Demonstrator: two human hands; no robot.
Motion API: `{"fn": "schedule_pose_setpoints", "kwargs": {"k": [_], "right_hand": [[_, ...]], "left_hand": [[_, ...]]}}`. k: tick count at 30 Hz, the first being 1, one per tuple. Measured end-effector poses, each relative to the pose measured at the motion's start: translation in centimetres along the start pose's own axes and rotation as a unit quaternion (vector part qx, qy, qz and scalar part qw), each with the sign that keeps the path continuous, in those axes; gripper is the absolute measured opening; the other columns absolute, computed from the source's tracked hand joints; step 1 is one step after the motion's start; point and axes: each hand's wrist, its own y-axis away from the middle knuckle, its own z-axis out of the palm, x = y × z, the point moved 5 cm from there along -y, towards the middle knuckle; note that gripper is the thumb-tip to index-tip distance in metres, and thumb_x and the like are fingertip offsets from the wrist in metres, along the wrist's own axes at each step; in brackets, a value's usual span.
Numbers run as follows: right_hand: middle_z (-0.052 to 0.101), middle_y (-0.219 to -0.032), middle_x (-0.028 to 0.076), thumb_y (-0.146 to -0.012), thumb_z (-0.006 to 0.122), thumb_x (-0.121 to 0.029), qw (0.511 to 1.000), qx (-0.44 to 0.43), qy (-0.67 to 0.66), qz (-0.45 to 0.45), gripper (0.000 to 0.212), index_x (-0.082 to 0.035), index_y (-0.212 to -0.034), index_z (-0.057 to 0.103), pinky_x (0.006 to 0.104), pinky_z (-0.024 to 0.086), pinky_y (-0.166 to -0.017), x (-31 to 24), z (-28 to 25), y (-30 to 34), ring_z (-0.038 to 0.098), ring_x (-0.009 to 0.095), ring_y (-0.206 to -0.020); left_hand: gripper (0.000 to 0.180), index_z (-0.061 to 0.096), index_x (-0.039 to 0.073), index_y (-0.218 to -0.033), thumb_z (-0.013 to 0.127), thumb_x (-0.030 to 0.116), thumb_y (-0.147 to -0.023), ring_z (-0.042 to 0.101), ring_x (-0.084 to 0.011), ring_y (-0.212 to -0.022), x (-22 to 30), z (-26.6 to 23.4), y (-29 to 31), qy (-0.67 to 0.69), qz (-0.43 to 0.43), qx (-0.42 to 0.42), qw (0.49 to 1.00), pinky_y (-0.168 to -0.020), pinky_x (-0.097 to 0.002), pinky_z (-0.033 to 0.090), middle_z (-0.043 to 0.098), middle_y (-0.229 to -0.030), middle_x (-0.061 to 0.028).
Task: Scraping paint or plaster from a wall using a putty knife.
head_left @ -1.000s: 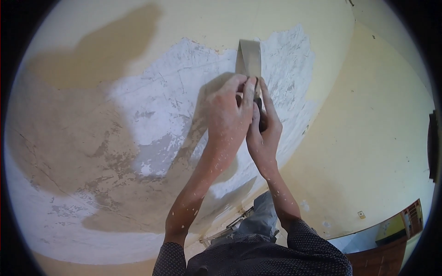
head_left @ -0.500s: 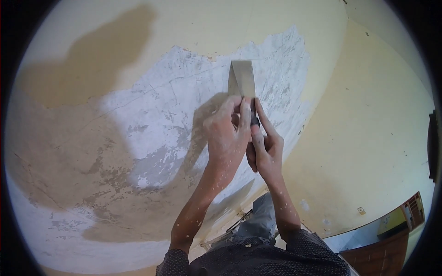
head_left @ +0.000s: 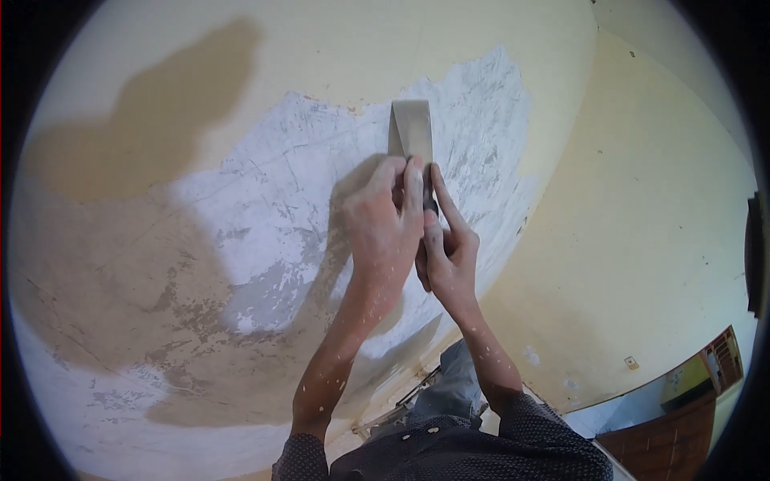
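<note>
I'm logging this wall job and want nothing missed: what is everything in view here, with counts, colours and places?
Scraper: one, flat grey-beige blade, pressed to the wall at upper centre, dark handle mostly hidden in the hands.
Scraped patch: one, white-grey, centre of the wall.
Wall: cream-yellow paint around the patch, with a bare brownish area at left.
Wooden furniture: brown, lower right corner, too small to tell more.
Left hand: fingers over the scraper's handle, forearm speckled white.
Right hand: beside the left, also gripping the handle.
</note>
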Motion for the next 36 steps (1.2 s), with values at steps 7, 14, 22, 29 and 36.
{"fn": "schedule_pose_setpoints", "kwargs": {"k": [7, 14, 22, 29, 36], "right_hand": [[0.042, -0.052, -0.006, -0.099, 0.046, -0.021, 0.995, 0.042, -0.088, -0.012, 0.05, -0.012, -0.146, 0.031, 0.0205, 0.027, -0.039, -1.4, 1.6, -1.3, 0.034, 0.002, -0.042], [0.043, -0.054, -0.006, -0.101, 0.043, -0.025, 0.994, 0.057, -0.087, 0.019, 0.051, -0.01, -0.147, 0.028, 0.0215, 0.025, -0.034, 1.2, 0.5, 1.3, 0.031, 0.003, -0.038], [0.041, -0.05, -0.005, -0.1, 0.046, -0.028, 0.996, 0.028, -0.083, -0.004, 0.051, -0.01, -0.146, 0.031, 0.0222, 0.025, -0.033, -1.7, -1.1, -1.5, 0.031, 0.004, -0.035], [0.04, -0.05, -0.006, -0.1, 0.047, -0.025, 0.998, 0.03, -0.031, 0.034, 0.047, -0.01, -0.143, 0.037, 0.0217, 0.025, -0.032, -1.7, -2.9, -1.6, 0.033, 0.003, -0.035], [0.044, -0.052, -0.004, -0.1, 0.046, -0.022, 0.999, 0.009, -0.035, 0.027, 0.047, -0.011, -0.144, 0.035, 0.0221, 0.027, -0.035, -0.9, -2.1, -1.3, 0.035, 0.004, -0.037]], "left_hand": [[0.027, 0.061, -0.003, -0.089, 0.057, 0.023, -0.093, 0.059, -0.0123, -0.061, 2.3, 0.2, -2.4, 0.037, -0.016, -0.034, 0.999, -0.056, -0.0306, 0.047, 0.06, -0.067, -0.0078], [0.025, 0.061, -0.003, -0.09, 0.057, 0.021, -0.093, 0.056, -0.0138, -0.045, -1.2, 1.3, 0.1, 0.01, -0.025, -0.089, 0.996, -0.045, -0.0295, 0.045, 0.062, -0.066, -0.0117], [0.024, 0.061, -0.002, -0.09, 0.056, 0.021, -0.094, 0.053, -0.0088, -0.046, 1.6, 1.9, -2.1, 0.026, 0.025, -0.07, 0.997, -0.045, -0.0256, 0.043, 0.06, -0.063, -0.0051], [0.023, 0.061, -0.002, -0.089, 0.054, 0.019, -0.094, 0.059, -0.0175, -0.053, 0.3, 4.2, -1.8, 0.083, -0.017, -0.084, 0.993, -0.049, -0.0308, 0.046, 0.062, -0.066, -0.0113], [0.023, 0.062, -0.001, -0.087, 0.056, 0.021, -0.093, 0.058, -0.0132, -0.049, 0.0, 3.2, -1.2, 0.03, 0.069, -0.012, 0.997, -0.048, -0.0289, 0.045, 0.062, -0.065, -0.0088]]}}
